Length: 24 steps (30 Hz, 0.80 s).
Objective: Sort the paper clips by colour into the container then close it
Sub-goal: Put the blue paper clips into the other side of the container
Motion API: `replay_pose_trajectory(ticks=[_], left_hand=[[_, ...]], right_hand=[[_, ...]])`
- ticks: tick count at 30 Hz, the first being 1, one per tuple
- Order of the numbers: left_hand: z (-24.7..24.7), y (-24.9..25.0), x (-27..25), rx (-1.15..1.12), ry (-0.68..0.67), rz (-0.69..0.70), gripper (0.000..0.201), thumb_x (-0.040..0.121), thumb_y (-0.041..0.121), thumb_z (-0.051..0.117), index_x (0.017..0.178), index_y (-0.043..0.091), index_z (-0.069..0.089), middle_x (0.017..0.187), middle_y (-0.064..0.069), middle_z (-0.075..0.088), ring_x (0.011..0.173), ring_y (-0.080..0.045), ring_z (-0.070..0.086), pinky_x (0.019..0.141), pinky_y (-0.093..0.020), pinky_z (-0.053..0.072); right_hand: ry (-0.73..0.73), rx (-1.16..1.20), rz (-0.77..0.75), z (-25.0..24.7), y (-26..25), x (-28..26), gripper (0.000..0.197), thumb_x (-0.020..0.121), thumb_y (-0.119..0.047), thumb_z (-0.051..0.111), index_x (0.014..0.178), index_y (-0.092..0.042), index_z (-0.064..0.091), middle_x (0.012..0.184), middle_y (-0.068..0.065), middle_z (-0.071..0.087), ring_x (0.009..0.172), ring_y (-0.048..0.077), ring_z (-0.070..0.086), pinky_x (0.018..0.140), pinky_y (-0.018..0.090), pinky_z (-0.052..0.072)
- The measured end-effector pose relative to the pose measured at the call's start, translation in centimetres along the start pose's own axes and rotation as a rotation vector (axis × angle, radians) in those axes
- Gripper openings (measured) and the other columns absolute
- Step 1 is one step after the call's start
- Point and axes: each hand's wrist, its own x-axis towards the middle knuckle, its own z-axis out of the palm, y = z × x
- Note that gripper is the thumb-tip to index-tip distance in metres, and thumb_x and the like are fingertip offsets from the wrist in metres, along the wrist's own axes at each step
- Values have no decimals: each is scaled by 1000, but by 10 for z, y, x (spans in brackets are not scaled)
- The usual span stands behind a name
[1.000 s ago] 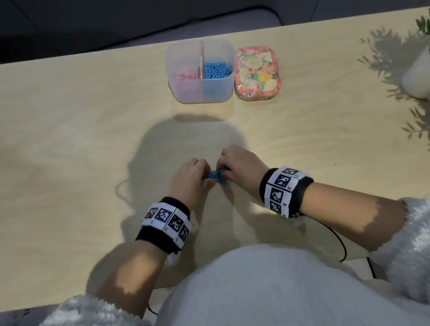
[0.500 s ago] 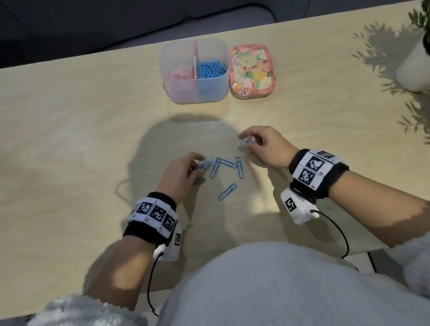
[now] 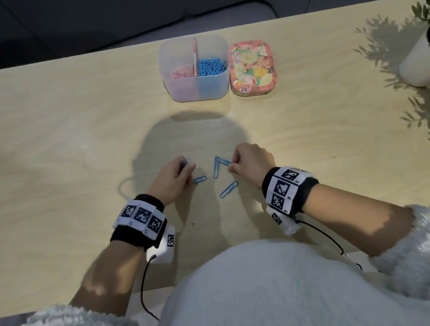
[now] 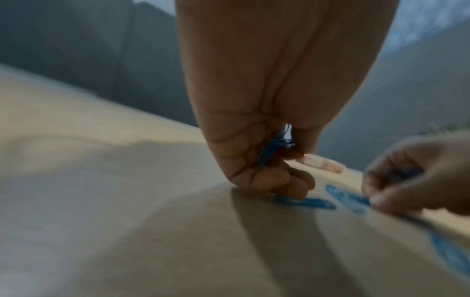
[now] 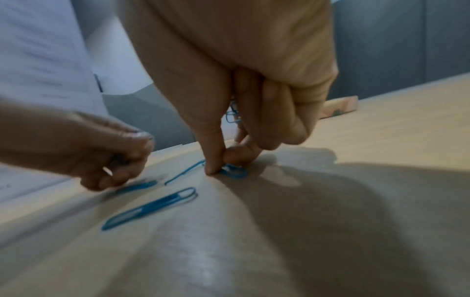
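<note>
A clear plastic container point(image 3: 196, 89) stands at the far middle of the table, with pink clips in its left half and blue clips in its right half. Its floral lid point(image 3: 252, 67) lies flat beside it on the right. Several blue paper clips point(image 3: 228, 189) lie loose between my hands. My left hand point(image 3: 186, 167) has its fingers curled around a few blue clips point(image 4: 269, 152), knuckles on the table by another clip point(image 4: 305, 202). My right hand point(image 3: 233, 164) pinches a blue clip point(image 5: 234, 170) against the table and keeps more clips point(image 5: 232, 114) in its curled fingers.
White plant pots point(image 3: 423, 61) with a green plant stand at the table's right edge. Cables run from both wrist bands down to the near table edge point(image 3: 63, 303). My fluffy white sleeves and top fill the bottom of the head view.
A second ago both hands were together over one bunch of blue clips. They have drawn apart, leaving clips spread on the table, and the right hand has come back left onto one clip.
</note>
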Motion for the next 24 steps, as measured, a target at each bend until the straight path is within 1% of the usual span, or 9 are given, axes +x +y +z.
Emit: replay_pose_trajectory(ticks=[2, 4, 9, 13, 16, 19, 20, 22, 24], left_hand=[[2, -5, -4, 163, 19, 35, 16, 96, 12, 38, 90, 9, 52, 80, -8, 63, 77, -27, 57, 75, -35, 43], [5, -8, -6, 272, 50, 54, 16, 95, 12, 39, 102, 6, 52, 91, -10, 61, 87, -27, 54, 75, -32, 37], [15, -10, -4, 448, 57, 129, 20, 88, 19, 57, 96, 1, 54, 96, -16, 57, 91, -31, 52, 75, -32, 35], [14, -7, -2, 446, 66, 107, 20, 86, 17, 58, 92, -3, 56, 100, -20, 53, 94, -33, 50, 79, -37, 37], [9, 1, -2, 363, 62, 86, 12, 92, 17, 50, 89, 6, 49, 94, -19, 57, 88, -31, 52, 73, -36, 35], [4, 11, 6, 95, 64, -12, 6, 97, 15, 38, 95, 13, 44, 85, -12, 59, 80, -25, 53, 69, -34, 38], [4, 14, 11, 19, 58, -55, 7, 96, 13, 38, 97, 15, 44, 83, -10, 57, 80, -23, 52, 69, -32, 37], [7, 19, 18, -57, 15, -149, 9, 94, 13, 41, 99, 15, 48, 84, -7, 56, 84, -23, 50, 74, -29, 35], [15, 27, 23, 62, -21, -173, 18, 93, 24, 47, 101, 10, 53, 91, -7, 59, 88, -25, 54, 76, -29, 37]], right_hand=[[-7, 14, 10, -1, 0, -1, 13, 84, -25, 61, 88, -13, 59, 95, 7, 67, 89, 29, 62, 68, 29, 39], [-2, -1, -12, -1, 2, -2, 9, 85, -22, 59, 83, -14, 55, 97, 8, 65, 89, 30, 60, 68, 30, 38], [23, -30, -78, -3, 8, -4, 8, 86, -10, 51, 91, -8, 57, 97, 12, 63, 86, 32, 59, 67, 32, 42], [-2, 344, -39, -11, 23, 1, 21, 86, -7, 50, 104, -3, 60, 83, 8, 56, 69, 20, 52, 61, 26, 39], [-89, 833, 183, -17, 25, 3, 27, 88, 2, 34, 79, -3, 59, 60, 7, 41, 38, 9, 39, 40, 19, 30], [-247, 1049, 323, -24, 25, -1, 23, 84, -7, 34, 64, -13, 43, 58, 5, 36, 34, 13, 32, 40, 17, 23], [-292, 1017, 297, -23, 25, -3, 24, 87, -15, 39, 63, -15, 42, 57, 2, 36, 35, 12, 30, 39, 16, 22], [-279, 741, 88, -15, 23, -7, 28, 88, -27, 54, 64, -16, 46, 57, 0, 42, 41, 11, 35, 42, 21, 28], [-238, 401, -174, -4, 19, -12, 24, 78, -32, 70, 74, -14, 56, 72, 2, 61, 61, 14, 52, 60, 29, 44]])
